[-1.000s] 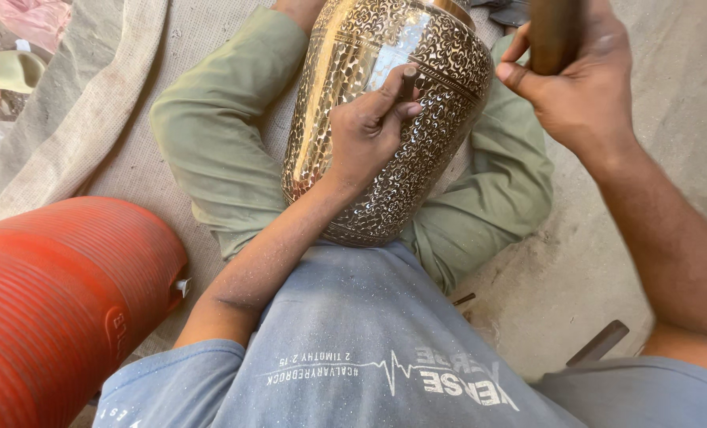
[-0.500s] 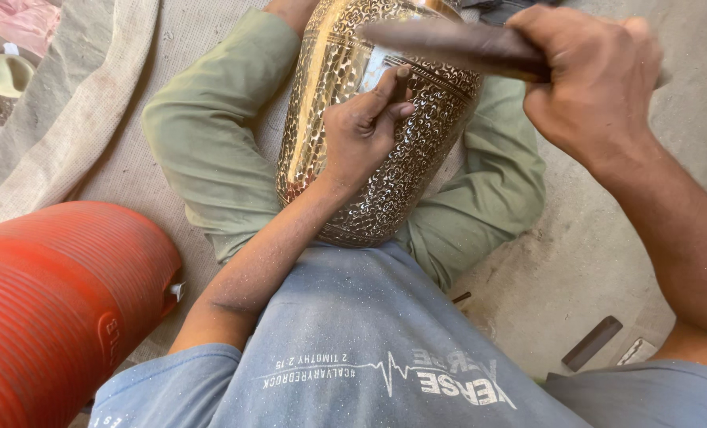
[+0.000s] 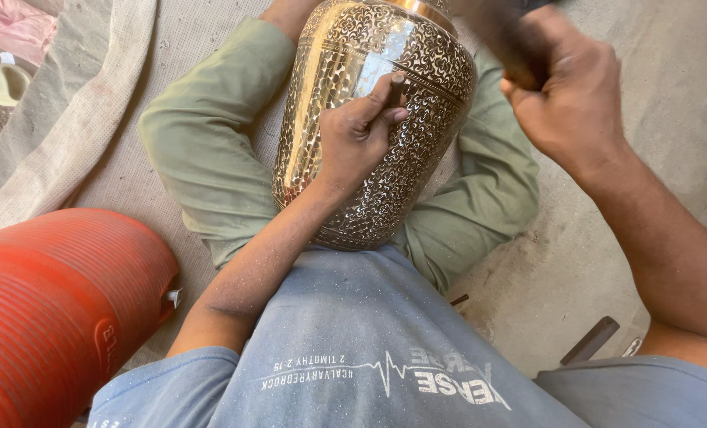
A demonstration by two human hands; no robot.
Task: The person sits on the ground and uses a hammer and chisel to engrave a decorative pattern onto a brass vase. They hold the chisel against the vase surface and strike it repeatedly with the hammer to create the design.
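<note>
Brass urn-shaped vase [image 3: 369, 119], gold, densely chased with a scroll pattern, lying cradled in the lap between crossed legs in olive-green trousers [image 3: 203, 150]. Long axis running away from the body, mouth at the far end, foot toward the blue t-shirt [image 3: 369, 357].

Left hand [image 3: 357, 135] resting on the upper flank of the vase, fingers curled and pinching a short dark punch [image 3: 397, 83], its tip pointing down at the metal surface. Contact point sitting on the vase's right shoulder, near the smooth band below the neck.

Right hand [image 3: 567, 103] hovering up and to the right of the vase, clear of it, fist closed tight around a dark wooden hammer handle [image 3: 500, 36], blurred; head of the tool out of frame, so unable to tell its shape.

Left hand being the nearer one, touching the vase; right hand apart, above the punch line.

Ribbed red plastic cylinder [image 3: 52, 309] lying at the left beside the knee. Beige woven matting [image 3: 76, 135] covering the concrete floor [image 3: 655, 158] on the left.
</note>
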